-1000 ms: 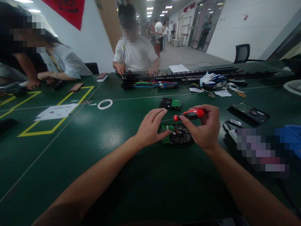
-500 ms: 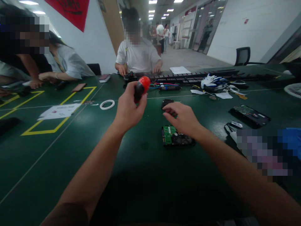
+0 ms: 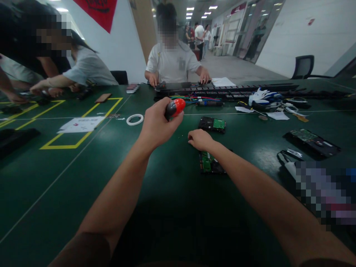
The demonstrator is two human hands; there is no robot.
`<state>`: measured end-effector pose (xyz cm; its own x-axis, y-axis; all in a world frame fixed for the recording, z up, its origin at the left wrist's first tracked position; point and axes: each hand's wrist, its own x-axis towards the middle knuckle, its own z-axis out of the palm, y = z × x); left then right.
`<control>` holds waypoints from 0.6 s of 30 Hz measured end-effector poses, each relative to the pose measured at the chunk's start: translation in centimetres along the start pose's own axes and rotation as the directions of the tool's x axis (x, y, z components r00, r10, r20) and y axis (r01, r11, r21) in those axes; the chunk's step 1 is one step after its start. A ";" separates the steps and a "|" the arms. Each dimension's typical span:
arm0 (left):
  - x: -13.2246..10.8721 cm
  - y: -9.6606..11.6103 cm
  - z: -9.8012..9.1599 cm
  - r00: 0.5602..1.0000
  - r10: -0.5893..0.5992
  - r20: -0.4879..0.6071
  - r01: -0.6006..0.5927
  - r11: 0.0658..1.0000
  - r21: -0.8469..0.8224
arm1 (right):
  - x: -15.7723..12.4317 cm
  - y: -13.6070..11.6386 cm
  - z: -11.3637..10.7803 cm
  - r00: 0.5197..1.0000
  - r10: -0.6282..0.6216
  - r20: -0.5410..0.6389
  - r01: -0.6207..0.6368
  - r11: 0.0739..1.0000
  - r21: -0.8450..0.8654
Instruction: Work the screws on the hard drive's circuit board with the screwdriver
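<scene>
My left hand (image 3: 157, 125) is closed round a screwdriver with a red and black handle (image 3: 175, 107), held up above the green table (image 3: 83, 178). My right hand (image 3: 199, 139) rests low on the table with its fingers curled together, pinching at something too small to make out, close to some tiny specks. An opened hard drive with a green circuit board (image 3: 209, 163) lies just behind my right wrist, partly hidden by the forearm. A second hard drive (image 3: 213, 124) lies a little farther away.
A person in a white shirt (image 3: 174, 63) sits opposite at a long black rack (image 3: 236, 91) with coloured cables. Two people lean over the table at the far left. A white tape ring (image 3: 135, 119), papers (image 3: 79, 124), gloves (image 3: 261, 97) and another drive (image 3: 311, 138) lie around.
The screwdriver passed from my right hand to my left, which lifted it. My right hand reached to the farther drive, then drew back left to the table near the specks.
</scene>
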<state>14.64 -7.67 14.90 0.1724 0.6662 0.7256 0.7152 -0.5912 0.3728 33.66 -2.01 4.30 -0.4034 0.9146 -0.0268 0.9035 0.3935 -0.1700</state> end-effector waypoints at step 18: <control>-3.2 2.5 2.9 0.436 0.266 0.860 -0.297 0.944 -0.141 | -6.5 4.1 -1.9 0.981 -0.175 -0.086 0.177 0.984 0.026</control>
<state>17.86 -9.95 11.86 0.8475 0.5246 -0.0816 0.5288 -0.8203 0.2178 40.29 -6.18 5.64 -0.5409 0.8365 0.0881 0.8135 0.5469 -0.1977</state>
